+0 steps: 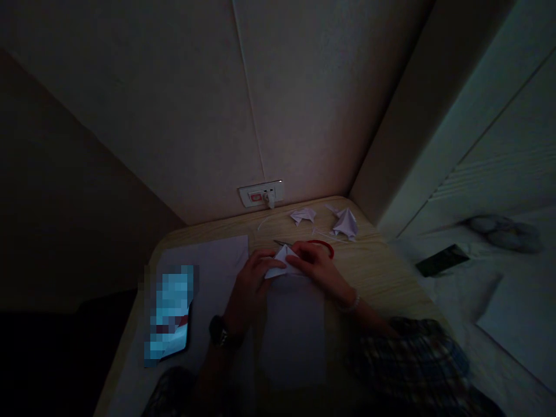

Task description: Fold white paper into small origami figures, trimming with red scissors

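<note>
We judge mid-fold: left hand (253,275) and right hand (316,265) pinch folded paper (275,270), fingers nearly closed; next crease needs aligned edges.

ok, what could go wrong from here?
1. The red-handled scissors lie just beyond both hands, left hand and right hand, metal tip exposed; a finger might catch it.
2. The light is dim, so a crease in the folded paper could go crooked.
</note>
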Demonstrator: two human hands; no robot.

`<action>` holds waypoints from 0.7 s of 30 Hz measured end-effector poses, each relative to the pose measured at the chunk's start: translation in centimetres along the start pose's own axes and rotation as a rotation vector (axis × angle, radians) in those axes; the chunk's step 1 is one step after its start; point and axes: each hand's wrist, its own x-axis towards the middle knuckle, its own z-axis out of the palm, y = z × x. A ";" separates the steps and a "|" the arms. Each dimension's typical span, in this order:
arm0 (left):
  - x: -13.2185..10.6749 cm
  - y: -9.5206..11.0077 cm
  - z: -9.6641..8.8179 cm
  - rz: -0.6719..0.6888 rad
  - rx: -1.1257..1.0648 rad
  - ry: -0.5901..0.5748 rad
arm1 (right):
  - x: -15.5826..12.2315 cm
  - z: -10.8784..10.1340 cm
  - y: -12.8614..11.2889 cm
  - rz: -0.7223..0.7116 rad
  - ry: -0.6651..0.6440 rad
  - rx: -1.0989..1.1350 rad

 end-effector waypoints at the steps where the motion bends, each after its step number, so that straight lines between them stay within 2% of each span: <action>1: 0.0 0.1 0.0 -0.009 -0.008 0.001 | 0.0 0.0 -0.1 -0.003 -0.001 -0.004; 7: 0.0 0.4 -0.4 -0.108 -0.079 -0.031 | -0.1 -0.4 -0.3 0.010 -0.015 -0.028; 13: -0.3 -0.1 -1.1 -0.179 -0.202 -0.116 | 0.1 -0.6 -0.1 0.070 -0.083 0.015; 21: -0.4 -0.4 -2.0 -0.115 -0.291 -0.170 | 0.3 -1.1 0.9 0.165 -0.193 0.121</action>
